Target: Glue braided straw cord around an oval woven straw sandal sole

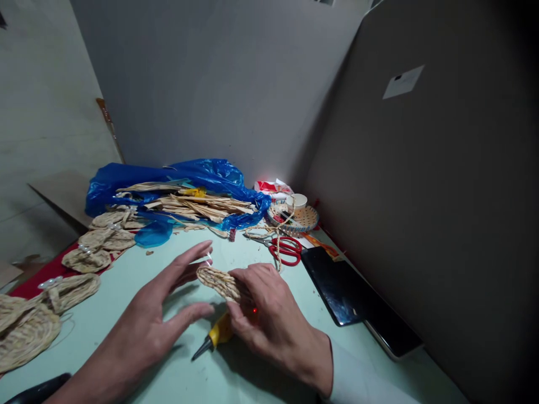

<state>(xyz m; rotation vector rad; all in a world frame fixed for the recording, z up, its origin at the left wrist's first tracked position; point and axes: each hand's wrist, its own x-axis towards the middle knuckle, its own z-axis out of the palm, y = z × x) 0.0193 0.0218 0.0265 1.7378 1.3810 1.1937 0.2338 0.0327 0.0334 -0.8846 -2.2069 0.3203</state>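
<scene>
My right hand (280, 322) is closed around a small woven straw piece (219, 282), its braided oval end sticking out to the left. Fingers and thumb apart, my left hand (154, 314) is open beside that end. A thin shiny whitish strand (208, 257) shows by its fingertips; whether it touches them I cannot tell. Below the woven piece lies a yellow glue gun (221, 330) with a dark nozzle pointing down left, partly hidden by my right hand, where a small red light shows.
Woven straw pieces with clear beads (78, 290) line the left edge. Dry straw strips (202, 206) lie on a blue plastic bag (217, 170) at the back. Red-handled scissors (286, 251), a woven basket (309, 219) and dark phone-like devices (337, 286) are at right, beside a grey panel (421, 196).
</scene>
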